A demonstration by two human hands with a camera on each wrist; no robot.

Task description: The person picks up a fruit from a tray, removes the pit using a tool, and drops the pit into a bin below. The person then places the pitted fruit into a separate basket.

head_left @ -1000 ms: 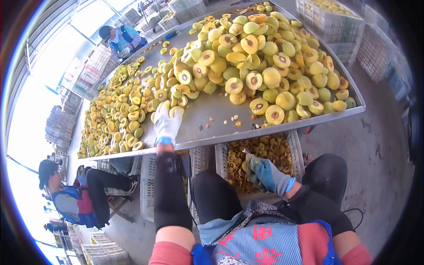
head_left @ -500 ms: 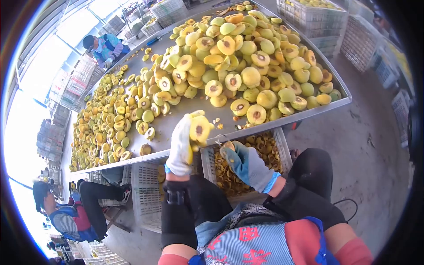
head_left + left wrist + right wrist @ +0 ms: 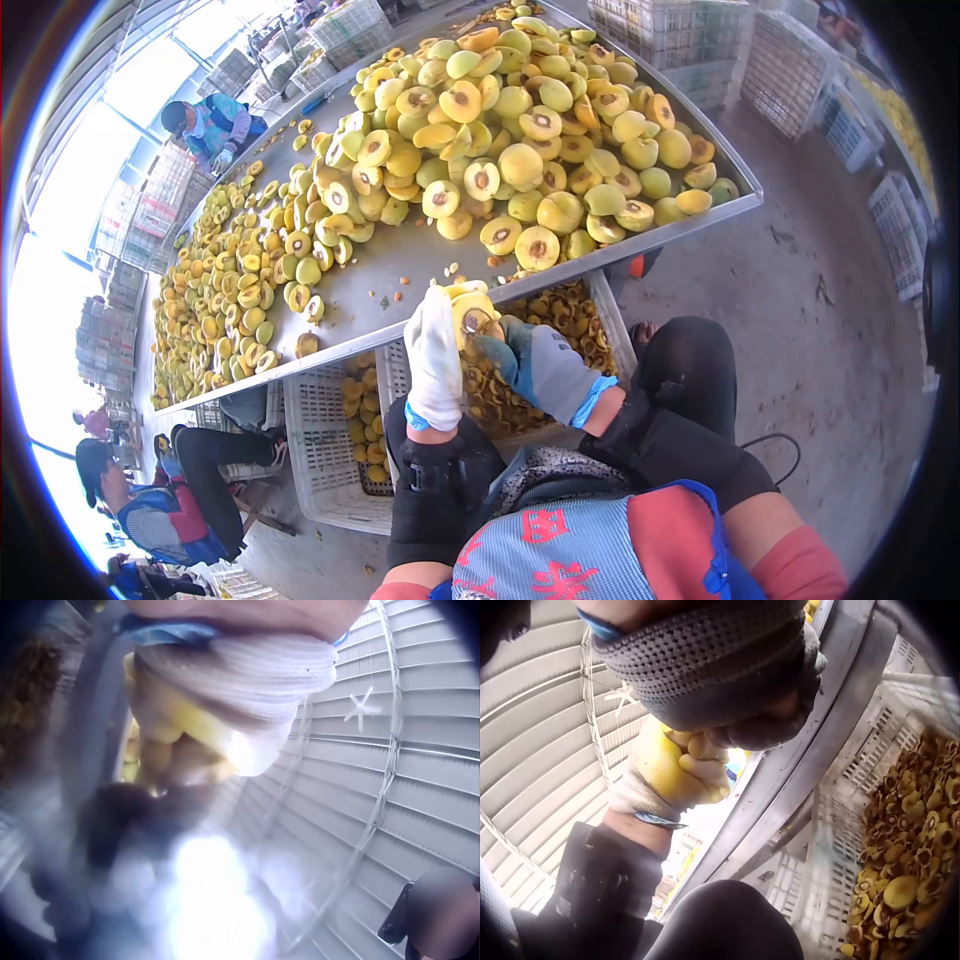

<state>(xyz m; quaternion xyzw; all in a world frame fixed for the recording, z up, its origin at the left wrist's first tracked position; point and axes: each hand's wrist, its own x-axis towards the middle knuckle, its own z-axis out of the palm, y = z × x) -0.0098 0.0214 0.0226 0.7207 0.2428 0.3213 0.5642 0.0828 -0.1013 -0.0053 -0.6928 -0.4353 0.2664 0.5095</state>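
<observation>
My left hand [image 3: 434, 358], in a white glove with yellow on its palm side, grips a halved yellow fruit [image 3: 470, 308] with its cut face turned toward the right hand. The right hand [image 3: 548, 370], in a blue-grey glove, has its fingers curled against that face; a small metal tool shows faintly there, mostly hidden. Both hands are just off the metal table's near edge. In the right wrist view, the left hand [image 3: 676, 771] is beside the right glove [image 3: 712, 671], whose fingers are partly hidden. The left wrist view is blurred around the left glove [image 3: 232, 697].
Halved fruits [image 3: 540, 160] lie piled on the metal table [image 3: 385, 270]. Below its edge, a crate [image 3: 612, 330] holds brownish fruit pieces [image 3: 907, 862]; another white crate [image 3: 325, 450] stands to the left. Two people sit or stand at left, and stacked crates [image 3: 690, 45] stand behind.
My left hand has come from the pile toward me with a fruit half, which now meets the right hand. The head view has shifted, so the table appears farther left.
</observation>
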